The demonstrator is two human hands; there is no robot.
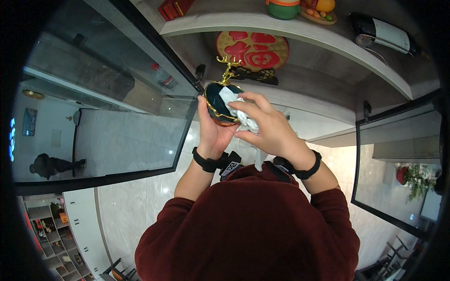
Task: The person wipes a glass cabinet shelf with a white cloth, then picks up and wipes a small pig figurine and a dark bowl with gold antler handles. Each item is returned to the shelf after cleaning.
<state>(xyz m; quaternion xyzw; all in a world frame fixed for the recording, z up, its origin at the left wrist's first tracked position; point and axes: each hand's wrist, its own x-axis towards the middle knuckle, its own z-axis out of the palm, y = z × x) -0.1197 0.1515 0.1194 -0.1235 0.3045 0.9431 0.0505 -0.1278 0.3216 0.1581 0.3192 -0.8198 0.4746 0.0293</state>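
Observation:
My left hand (217, 135) grips a dark green bowl-shaped ornament (213, 95) from below, its thumb along the outer side. Gold trim runs around the ornament's rim, and a gold deer-head figure (227, 72) with antlers rises from its far edge. In my right hand (269, 123) is a crumpled white tissue (230, 98), pressed into the bowl's opening at the right side. A loose end of the tissue hangs down towards my chest. The fingers and tissue hide part of the bowl's inside.
A round red-and-gold plaque (253, 51) stands on a dark base in the cabinet compartment ahead. Above it, the upper shelf (281, 23) holds a lying wine bottle (385, 33) and a green pot (284, 10). Black-framed glass doors stand swung out at left (140, 140) and right (397, 168).

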